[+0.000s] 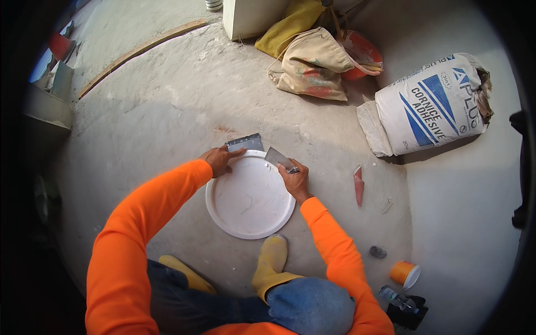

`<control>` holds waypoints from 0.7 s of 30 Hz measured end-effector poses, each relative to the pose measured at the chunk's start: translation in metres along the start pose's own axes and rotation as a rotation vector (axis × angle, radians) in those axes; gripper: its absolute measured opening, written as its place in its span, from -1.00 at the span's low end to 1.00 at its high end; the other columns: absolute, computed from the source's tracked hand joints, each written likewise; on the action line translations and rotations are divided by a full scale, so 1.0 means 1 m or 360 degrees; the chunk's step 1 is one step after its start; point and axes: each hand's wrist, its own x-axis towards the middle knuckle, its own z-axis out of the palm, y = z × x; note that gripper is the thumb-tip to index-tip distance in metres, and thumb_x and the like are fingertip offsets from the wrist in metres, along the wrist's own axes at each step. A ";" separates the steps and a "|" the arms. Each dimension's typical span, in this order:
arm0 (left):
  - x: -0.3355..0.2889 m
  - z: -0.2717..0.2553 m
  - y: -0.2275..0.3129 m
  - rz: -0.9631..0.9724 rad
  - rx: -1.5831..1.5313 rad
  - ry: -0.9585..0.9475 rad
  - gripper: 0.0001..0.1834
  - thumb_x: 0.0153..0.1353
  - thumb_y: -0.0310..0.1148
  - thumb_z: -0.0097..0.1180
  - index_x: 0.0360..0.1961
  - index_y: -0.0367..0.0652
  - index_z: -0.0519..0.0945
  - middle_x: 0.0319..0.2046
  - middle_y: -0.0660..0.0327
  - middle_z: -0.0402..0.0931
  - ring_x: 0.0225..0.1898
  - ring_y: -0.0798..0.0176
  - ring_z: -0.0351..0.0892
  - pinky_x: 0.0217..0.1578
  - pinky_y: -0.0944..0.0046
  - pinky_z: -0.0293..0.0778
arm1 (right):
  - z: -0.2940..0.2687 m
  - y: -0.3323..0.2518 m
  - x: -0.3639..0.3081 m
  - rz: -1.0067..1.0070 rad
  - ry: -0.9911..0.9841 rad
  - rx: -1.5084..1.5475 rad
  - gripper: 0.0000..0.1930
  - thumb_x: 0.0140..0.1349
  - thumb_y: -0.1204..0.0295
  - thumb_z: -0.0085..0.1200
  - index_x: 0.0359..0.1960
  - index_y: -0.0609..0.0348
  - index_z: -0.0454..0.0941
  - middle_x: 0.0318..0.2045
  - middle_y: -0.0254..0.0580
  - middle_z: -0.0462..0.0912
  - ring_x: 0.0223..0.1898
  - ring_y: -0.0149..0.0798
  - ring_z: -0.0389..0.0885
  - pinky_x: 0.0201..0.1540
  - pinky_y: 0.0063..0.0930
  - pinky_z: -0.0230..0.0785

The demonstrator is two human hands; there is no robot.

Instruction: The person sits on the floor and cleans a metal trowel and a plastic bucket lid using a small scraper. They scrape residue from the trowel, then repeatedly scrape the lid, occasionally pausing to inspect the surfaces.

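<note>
My left hand (220,161) is at the far left of a shallow round white tray (251,192), its index finger stretched along the lower edge of a wide, flat metal filling knife (248,143). The hand seems to grip that knife, though the hold is partly hidden. My right hand (296,180) is closed on a second metal scraper (278,158), whose blade reaches over the tray's far right rim. The two blades are close together. A few white crumbs show by the right blade, and the tray has a white smear inside.
A white and blue adhesive sack (430,106) leans at the right wall. Stained cloth bags (312,64) and a red bucket (363,53) are at the back. A red scrap (358,185), an orange tub (403,273) and a plastic bottle (399,298) lie right. Yellow boots (272,259) flank the near side.
</note>
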 end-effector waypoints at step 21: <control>-0.001 0.000 -0.002 0.0045 -0.0048 -0.0002 0.03 0.32 -0.25 0.44 0.67 0.63 0.13 0.29 -0.05 0.53 0.23 -0.11 0.69 0.28 0.05 0.65 | 0.006 -0.013 0.023 -0.0183 -0.0245 -0.0081 -0.77 0.27 0.47 0.37 -0.05 0.18 0.81 -0.37 -0.06 0.75 -0.33 0.02 0.71 -0.24 -0.14 0.57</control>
